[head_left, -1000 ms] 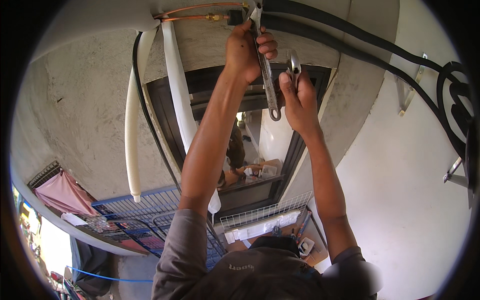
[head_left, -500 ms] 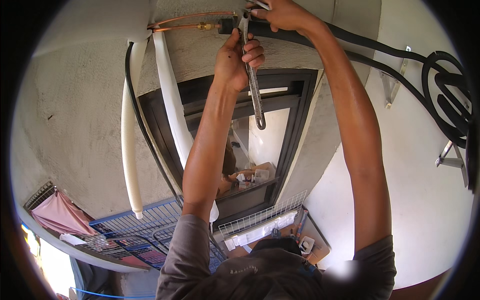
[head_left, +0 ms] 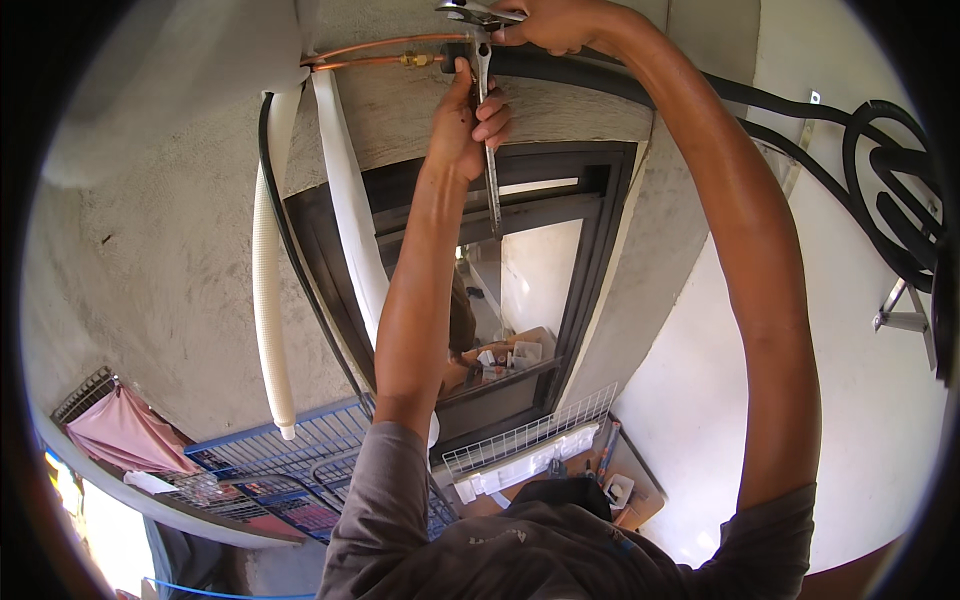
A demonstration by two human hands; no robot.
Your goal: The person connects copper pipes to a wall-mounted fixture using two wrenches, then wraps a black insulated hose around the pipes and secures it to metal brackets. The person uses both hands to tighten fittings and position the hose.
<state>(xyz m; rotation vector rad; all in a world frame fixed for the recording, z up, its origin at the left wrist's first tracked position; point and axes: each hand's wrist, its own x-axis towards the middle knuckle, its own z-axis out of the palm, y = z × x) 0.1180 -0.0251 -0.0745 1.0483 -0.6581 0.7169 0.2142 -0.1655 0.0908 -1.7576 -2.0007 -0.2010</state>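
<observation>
Both arms are raised to pipework on the wall near the top of the view. My left hand (head_left: pixel 462 135) is wrapped around a long silver wrench (head_left: pixel 493 195), which hangs nearly upright. In my right hand (head_left: pixel 565 25) is a second silver wrench (head_left: pixel 470 13), its head pointing left above the first one. Just left of the tools, thin copper pipes (head_left: pixel 370 62) run to a brass fitting (head_left: pixel 412 60). Black foam insulation (head_left: pixel 560 75) covers the pipe to the right. My left hand and the tools partly hide the joint between them.
A dark-framed window (head_left: pixel 600 250) lies below the pipes. A white ribbed hose (head_left: pixel 270 320), a white-wrapped tube (head_left: pixel 350 200) and a black cable (head_left: pixel 295 260) hang on the left. Coiled black tubing (head_left: pixel 890 200) sits at right above a metal bracket (head_left: pixel 905 320). A blue wire rack (head_left: pixel 270 450) stands lower left.
The right hand's wrench has swung into fuller view, its head now further left. The left hand's wrench has turned more edge-on and hangs straighter. My right elbow has moved outward.
</observation>
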